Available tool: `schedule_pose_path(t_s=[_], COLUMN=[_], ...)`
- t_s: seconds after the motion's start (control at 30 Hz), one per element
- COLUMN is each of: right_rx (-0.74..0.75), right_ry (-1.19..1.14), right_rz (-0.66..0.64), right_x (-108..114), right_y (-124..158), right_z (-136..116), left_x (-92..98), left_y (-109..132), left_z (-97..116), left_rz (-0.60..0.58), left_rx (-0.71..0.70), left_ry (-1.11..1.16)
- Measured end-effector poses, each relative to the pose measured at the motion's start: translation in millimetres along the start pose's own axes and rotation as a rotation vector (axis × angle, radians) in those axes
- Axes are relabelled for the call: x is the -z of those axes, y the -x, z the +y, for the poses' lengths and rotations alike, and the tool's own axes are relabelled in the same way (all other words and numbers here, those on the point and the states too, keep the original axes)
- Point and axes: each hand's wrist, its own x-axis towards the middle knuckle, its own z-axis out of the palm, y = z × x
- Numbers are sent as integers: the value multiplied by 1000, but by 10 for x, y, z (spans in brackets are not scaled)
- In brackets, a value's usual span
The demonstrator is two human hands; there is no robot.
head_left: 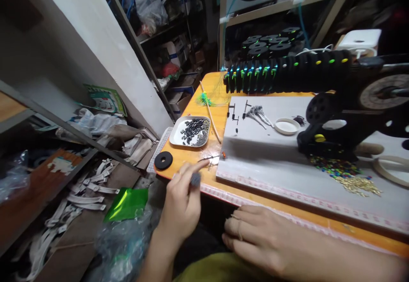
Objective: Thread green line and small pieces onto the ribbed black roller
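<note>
My left hand (182, 203) is at the table's front edge, its index finger stretched out and the thumb apart, with a dark grey cover on the thumb. The fingertip lies at or just beside a thin dark piece with an orange end (223, 155); contact is hard to tell. My right hand (258, 235) rests lower, by the edge strip, with its fingers curled in. Whatever may be inside them is hidden. Beyond the left hand are a white tray (173, 136) of small black and silver parts and a black foam disc (163, 160).
A grey board (265, 162) carries small metal parts, a shallow round dish (286, 126), and colored beads (335, 167). A black machine (332, 111) with a row of black discs (281, 75) stands over it. A thin stick (211, 113) lies behind the tray. Shelving stands left.
</note>
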Motion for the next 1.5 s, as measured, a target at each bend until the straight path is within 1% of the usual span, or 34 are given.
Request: schedule_pose_path(t_s=[0.07,0.1,0.13,0.2,0.27,0.37,0.43,0.5,0.57,0.63,0.73,0.8,0.87,1.03,1.1,1.13,1.2,1.3,1.33,1.43,1.5], right_rx=[-27,-37,-49,-83,-134,-210,-281,-389,-509,-593,-604,-584,-573,-633,-662,-672,-690,-701,-696,-661,-643], right_ry=[-25,-38,-50,-78,-117,-199,-307,-424,-477,-477,-513,-545,-557,-556,-555,-551,-531,-497,-489,-464,-451], right_rz=[43,60,74,108,167,298,374,450,524,586,640,663,683,687,672,668,673,687,688,701,709], right_x=[42,59,69,57,6,-73,-81,-53,-21,-17,-74,-122,-145,-83,-56,-50,-53,-84,-96,-128,-143], right_y=[0,4,11,41,85,136,130,88,23,-42,-101,-111,-109,-115,-116,-113,-101,-72,-62,-35,-18], right_z=[6,7,5,-10,-42,-123,-183,-229,-252,-255,-252,-262,-285,-364,-393,-406,-425,-436,-437,-440,-446], left_x=[-76,-128,-180,-255,-264,-157,-66,-16,-29,-96,-228,-295,-334,-372,-410,-439,-509,-607,-628,-656,-667], left_y=[-308,-433,-531,-643,-641,-449,-223,45,307,522,713,767,790,823,847,862,891,912,911,897,903], left_z=[53,66,69,43,-4,-51,-39,4,64,129,217,256,272,256,262,271,299,348,363,395,405], left_rz=[-139,-201,-236,-254,-236,-201,-159,-104,-30,16,80,130,150,43,24,35,126,287,306,304,332], left_rx=[-47,-45,-32,5,43,98,132,193,335,480,621,650,630,472,436,429,454,539,557,566,594], left_ry=[-156,-240,-292,-356,-357,-288,-208,-65,224,459,656,702,701,556,515,519,550,622,658,787,849])
